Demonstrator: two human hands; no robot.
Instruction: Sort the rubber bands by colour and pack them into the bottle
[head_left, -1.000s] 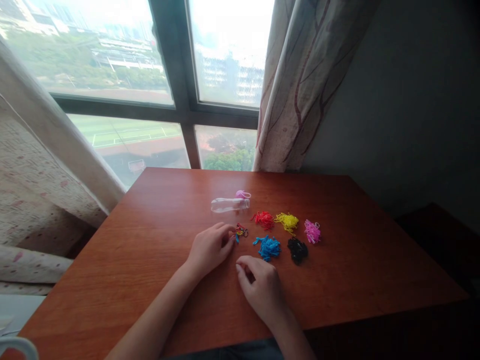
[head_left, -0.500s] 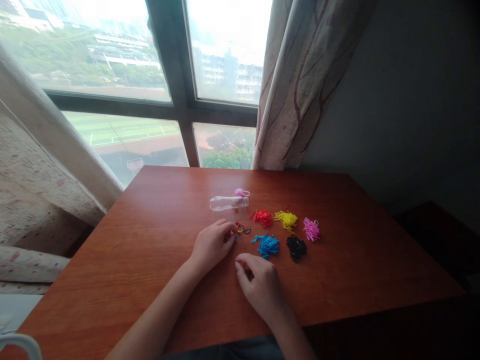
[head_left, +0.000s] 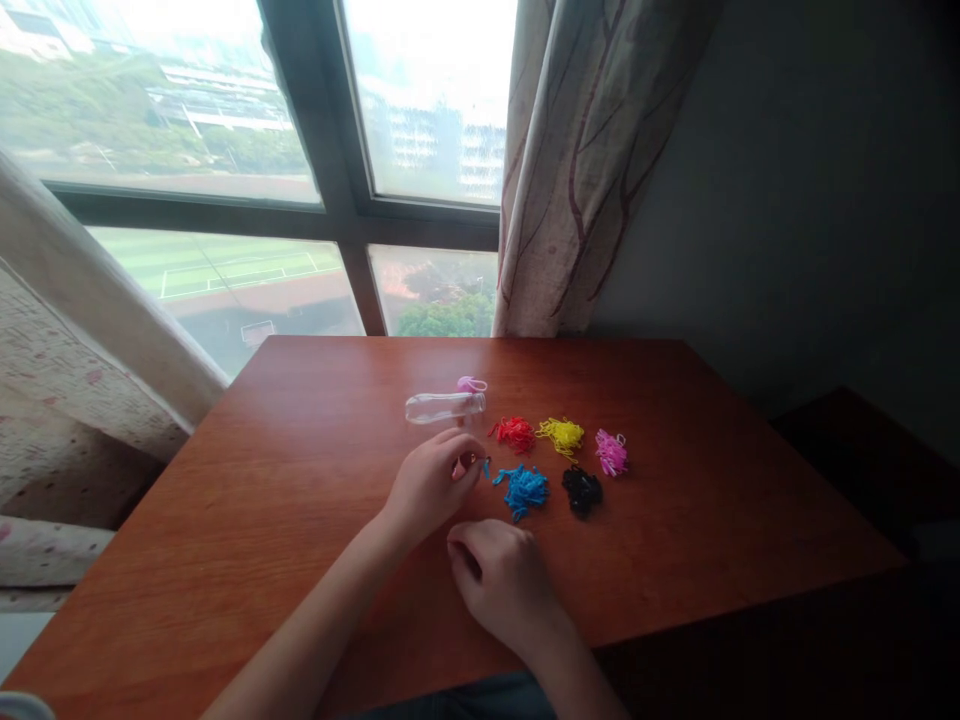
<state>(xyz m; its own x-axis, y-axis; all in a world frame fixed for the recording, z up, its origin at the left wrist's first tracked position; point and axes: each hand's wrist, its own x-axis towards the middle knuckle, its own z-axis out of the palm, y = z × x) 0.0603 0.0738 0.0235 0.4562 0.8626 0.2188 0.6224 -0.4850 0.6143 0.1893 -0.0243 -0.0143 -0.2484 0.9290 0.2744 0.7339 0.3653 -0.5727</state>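
My left hand [head_left: 435, 482] is closed in a pinch, with a small blue rubber band [head_left: 486, 468] at its thumb and fingertip. Partly covered by those fingers lie a few mixed-colour rubber bands [head_left: 472, 459]. My right hand [head_left: 501, 575] rests low over the table in front of the blue pile, thumb and fingers curled together; whatever is between them is hidden. Just right of my left hand is the pile of blue rubber bands [head_left: 523, 490]. Around it lie piles of red bands [head_left: 515, 434], yellow bands [head_left: 562, 434], pink bands [head_left: 612, 452] and black bands [head_left: 582, 491].
A clear plastic bottle [head_left: 439, 407] lies on its side behind my left hand, with a pink cap and loop [head_left: 470, 384] beside its neck. The brown wooden table [head_left: 225, 520] reaches back to the window. Curtains [head_left: 577, 180] hang at both sides.
My left hand has moved slightly right relative to the piles, now covering more of the mixed bands, and the blue band shows at its fingertips. The view has shifted a little.
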